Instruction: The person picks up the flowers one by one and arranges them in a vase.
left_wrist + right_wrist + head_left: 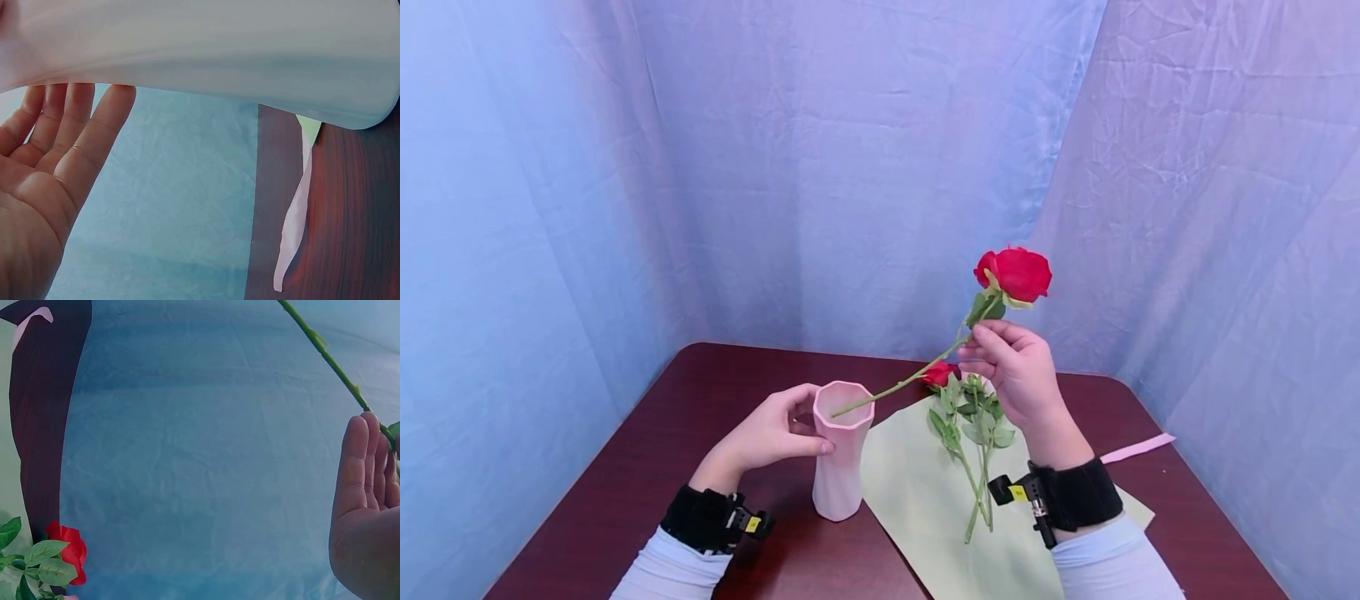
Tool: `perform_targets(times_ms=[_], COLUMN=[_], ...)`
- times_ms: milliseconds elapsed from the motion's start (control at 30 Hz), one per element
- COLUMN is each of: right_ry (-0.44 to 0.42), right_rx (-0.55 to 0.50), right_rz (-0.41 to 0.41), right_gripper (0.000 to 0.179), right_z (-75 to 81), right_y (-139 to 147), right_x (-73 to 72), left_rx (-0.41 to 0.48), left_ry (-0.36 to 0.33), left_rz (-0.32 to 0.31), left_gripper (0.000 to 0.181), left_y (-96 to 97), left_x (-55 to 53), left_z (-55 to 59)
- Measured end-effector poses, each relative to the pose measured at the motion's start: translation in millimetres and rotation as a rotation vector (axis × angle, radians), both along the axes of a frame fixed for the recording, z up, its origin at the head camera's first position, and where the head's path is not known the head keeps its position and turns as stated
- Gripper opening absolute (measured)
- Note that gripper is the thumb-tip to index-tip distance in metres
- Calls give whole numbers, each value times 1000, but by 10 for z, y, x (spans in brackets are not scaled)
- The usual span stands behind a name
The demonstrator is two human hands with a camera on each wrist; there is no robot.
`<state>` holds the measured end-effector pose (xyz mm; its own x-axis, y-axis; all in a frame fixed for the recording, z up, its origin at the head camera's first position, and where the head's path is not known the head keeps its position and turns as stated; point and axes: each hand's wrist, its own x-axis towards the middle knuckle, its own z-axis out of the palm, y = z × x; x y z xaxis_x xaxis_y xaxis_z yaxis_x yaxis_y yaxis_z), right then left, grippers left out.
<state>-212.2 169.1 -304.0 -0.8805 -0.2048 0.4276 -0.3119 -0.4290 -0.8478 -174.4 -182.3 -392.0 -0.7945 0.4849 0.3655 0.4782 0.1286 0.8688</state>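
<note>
A pale pink fluted vase (838,475) stands upright on the table, with my left hand (778,429) gripping its upper part from the left. In the left wrist view, fingertips (119,100) rest against the vase wall (219,56). My right hand (1022,375) pinches a red rose (1018,275) just below its leaves, bloom up and to the right. Its green stem (917,375) slants down to the left, and the lower end is inside the vase's mouth. The right wrist view shows the stem (334,365) running up from the right hand (369,481).
Right of the vase, a pale green sheet (910,492) lies on the dark red table (752,367). On it rest several leafy stems (973,467), one with a red bloom (937,375). A pink ribbon (1138,447) lies further right. Blue curtains (850,167) hang behind.
</note>
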Motion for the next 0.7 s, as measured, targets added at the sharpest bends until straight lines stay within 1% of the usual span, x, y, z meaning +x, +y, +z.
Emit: perform_targets(times_ms=[167, 333, 533, 700], right_ry=[3, 12, -3, -19], right_rx=[58, 118, 171, 196], right_rz=[-27, -47, -65, -79], right_gripper=[9, 17, 11, 21], right_z=[36, 51, 45, 81], right_y=[-50, -108, -174, -257], right_x=[-1, -30, -63, -77], left_rx=[-6, -8, -7, -10], left_ry=[6, 9, 9, 6], left_rz=[0, 1, 0, 5], left_gripper=[55, 55, 56, 57], left_y=[3, -1, -3, 4], left_x=[-10, -13, -17, -13], left_z=[4, -3, -15, -13])
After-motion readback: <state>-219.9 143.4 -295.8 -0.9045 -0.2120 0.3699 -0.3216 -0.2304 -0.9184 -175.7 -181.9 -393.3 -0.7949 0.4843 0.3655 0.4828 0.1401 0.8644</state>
